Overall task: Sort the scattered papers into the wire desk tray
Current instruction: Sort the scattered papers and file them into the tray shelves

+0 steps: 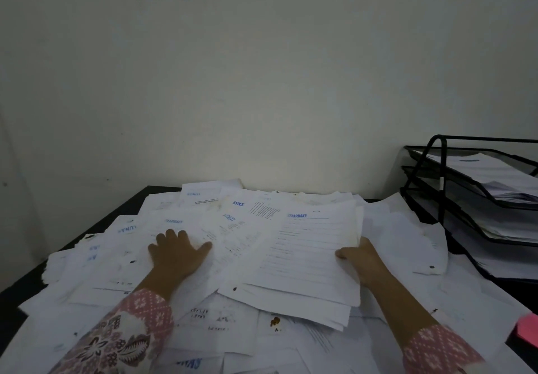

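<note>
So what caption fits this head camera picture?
Left hand presses scattered papers; right hand grips one stack near wire tray.

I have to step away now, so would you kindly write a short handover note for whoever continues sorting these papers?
Left hand: flat, fingers spread, pressing on the scattered white papers at the pile's centre.
Right hand: gripping the right edge of a white sheaf topped by a blue APPROVED-stamped sheet.
Black wire three-tier desk tray: far right against the wall; its visible tiers already hold some papers.
Done: some sheets filed.
Left: most papers still cover the black desk; several bear blue LUNAS stamps. File the held sheaf next, probably.
</note>
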